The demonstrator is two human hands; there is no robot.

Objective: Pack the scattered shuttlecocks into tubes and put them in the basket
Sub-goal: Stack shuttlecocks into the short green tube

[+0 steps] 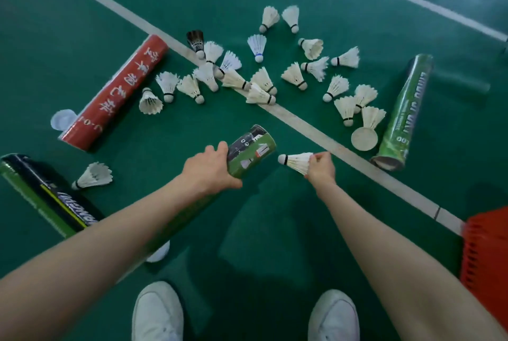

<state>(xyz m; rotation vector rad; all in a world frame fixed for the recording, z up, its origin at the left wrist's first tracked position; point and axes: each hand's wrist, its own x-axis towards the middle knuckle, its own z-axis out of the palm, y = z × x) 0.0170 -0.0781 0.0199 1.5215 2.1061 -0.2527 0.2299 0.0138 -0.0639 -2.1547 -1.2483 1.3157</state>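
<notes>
Seen from the head camera, both bare forearms reach forward and down over the green floor (82,24). The left hand (209,170) is curled round a green tube (251,152) close to its far end, thumb on the near side and fingers wrapped over the top. The rest of the tube slants back under that forearm.

Just right of the tube's end, the right hand (320,166) pinches a white shuttlecock (297,161) by its feather skirt with its fingers bunched. The cork tip points left toward the tube, with a small gap between them.

Beyond both hands the loose shuttlecocks (261,82) lie scattered, several of them across a white line (316,126). Beyond the left hand and to its left lies a red tube (118,93). A dark tube (46,197) lies left of that forearm. Right of the right hand, past the line, lies a second green tube (404,112). An orange basket (486,252) sits beside the right forearm at the frame's edge.
</notes>
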